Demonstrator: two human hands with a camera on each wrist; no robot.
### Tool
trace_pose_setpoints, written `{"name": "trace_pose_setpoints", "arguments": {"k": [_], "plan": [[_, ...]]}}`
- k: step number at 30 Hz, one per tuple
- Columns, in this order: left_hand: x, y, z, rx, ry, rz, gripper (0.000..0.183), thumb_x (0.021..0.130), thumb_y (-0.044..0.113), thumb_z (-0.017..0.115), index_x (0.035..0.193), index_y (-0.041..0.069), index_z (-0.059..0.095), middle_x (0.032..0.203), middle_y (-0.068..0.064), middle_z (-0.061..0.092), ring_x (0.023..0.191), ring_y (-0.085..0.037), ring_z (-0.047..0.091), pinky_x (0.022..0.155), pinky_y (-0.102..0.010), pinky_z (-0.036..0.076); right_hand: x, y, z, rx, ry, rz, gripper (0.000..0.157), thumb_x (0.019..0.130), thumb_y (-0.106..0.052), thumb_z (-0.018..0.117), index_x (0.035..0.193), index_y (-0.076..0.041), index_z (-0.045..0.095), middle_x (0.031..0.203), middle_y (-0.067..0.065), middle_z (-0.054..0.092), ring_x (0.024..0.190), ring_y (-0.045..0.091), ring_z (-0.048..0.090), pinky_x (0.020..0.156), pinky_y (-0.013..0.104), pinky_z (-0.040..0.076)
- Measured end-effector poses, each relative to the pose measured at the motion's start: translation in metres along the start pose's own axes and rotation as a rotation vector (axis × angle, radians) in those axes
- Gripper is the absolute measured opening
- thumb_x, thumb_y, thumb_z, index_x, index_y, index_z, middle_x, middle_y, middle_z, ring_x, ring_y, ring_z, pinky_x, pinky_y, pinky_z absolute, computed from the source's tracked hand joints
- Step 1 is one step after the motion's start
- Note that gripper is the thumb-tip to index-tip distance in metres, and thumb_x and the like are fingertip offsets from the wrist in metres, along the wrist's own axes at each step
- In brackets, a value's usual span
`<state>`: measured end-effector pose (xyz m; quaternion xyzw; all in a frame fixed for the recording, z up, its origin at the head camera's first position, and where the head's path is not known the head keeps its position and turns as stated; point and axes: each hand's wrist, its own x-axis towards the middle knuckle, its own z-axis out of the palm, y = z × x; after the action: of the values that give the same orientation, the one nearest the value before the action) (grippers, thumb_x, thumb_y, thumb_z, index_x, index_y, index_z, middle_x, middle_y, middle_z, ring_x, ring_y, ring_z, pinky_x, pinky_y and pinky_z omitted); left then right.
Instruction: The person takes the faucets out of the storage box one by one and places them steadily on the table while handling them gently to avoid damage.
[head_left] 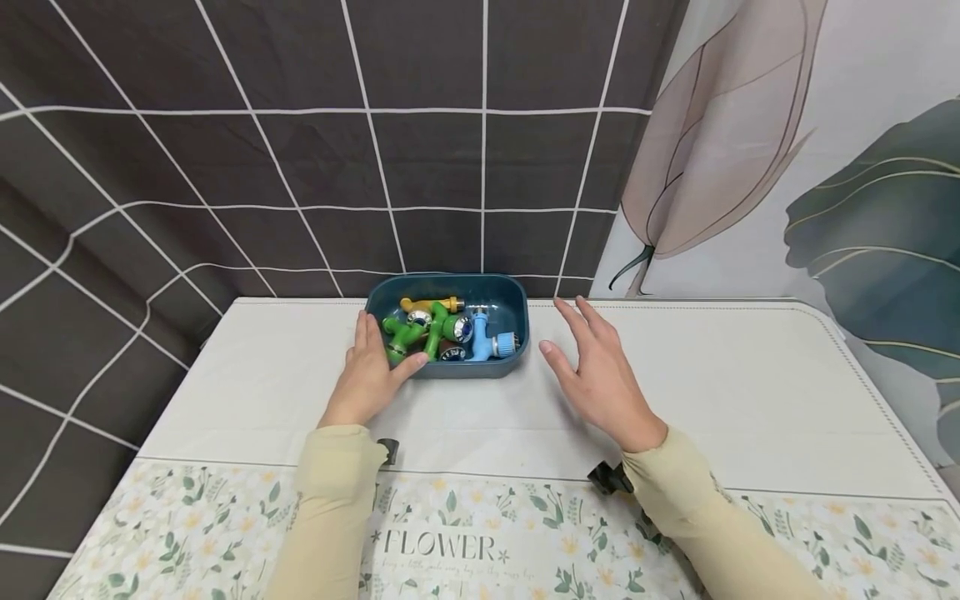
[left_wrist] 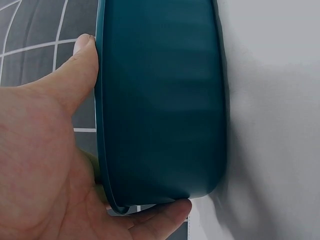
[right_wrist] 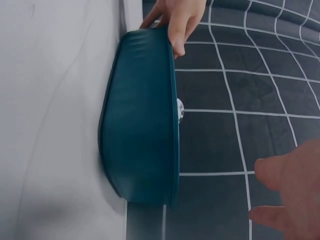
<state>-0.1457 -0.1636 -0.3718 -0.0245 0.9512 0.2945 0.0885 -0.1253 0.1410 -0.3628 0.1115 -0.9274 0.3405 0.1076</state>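
Tub: one, dark blue, upright at the back of the bench (head_left: pixel 720 375), just beside the dark cloth (head_left: pixel 427 158); call it the blue tub (head_left: pixel 468 370).
Taps in the tub: at least four, lying jumbled mostly toward its left and middle.
Green taps: two, one green tap (head_left: pixel 405 337) at the left, the other green tap (head_left: pixel 434 330) beside it.
Yellow tap: one yellow tap (head_left: pixel 442 305), behind the green ones.
Light blue tap: one light blue tap (head_left: pixel 482 342), right of the others, its ribbed end toward the right.
Dark knob: one dark knob (head_left: pixel 452 354) low among them; which body it belongs to is hidden.
Hands: two. The left hand (head_left: pixel 369 375) grips the tub's near left corner, thumb over the rim, fingers along the end wall. The right hand (head_left: pixel 603 387) is well spread, holding nothing, near the tub's right end but apart from it.
Sleeves: two, pale yellow sleeves (head_left: pixel 333 492).
Black pieces: two small black pieces (head_left: pixel 610 478), one by each wrist.
Printed leaves: two large ones on the pale curtain (head_left: pixel 885 67).
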Motion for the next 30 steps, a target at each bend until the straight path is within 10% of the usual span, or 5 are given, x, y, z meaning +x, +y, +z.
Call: {"name": "trace_pose_setpoints", "arguments": {"k": [30], "plan": [[0.002,-0.001,0.000,0.002,-0.002,-0.008,0.108,0.097,0.055,0.059,0.157,-0.006,-0.007,0.166,-0.017,-0.019,0.147,-0.054,0.008,0.117,-0.060,0.018,0.019,-0.044,0.031,0.106,-0.036,-0.074,0.060,0.102,-0.032,0.060,0.155,-0.012,0.041,0.160,0.017,0.033,0.146,0.034,0.033,0.114,0.053,0.032]]}}
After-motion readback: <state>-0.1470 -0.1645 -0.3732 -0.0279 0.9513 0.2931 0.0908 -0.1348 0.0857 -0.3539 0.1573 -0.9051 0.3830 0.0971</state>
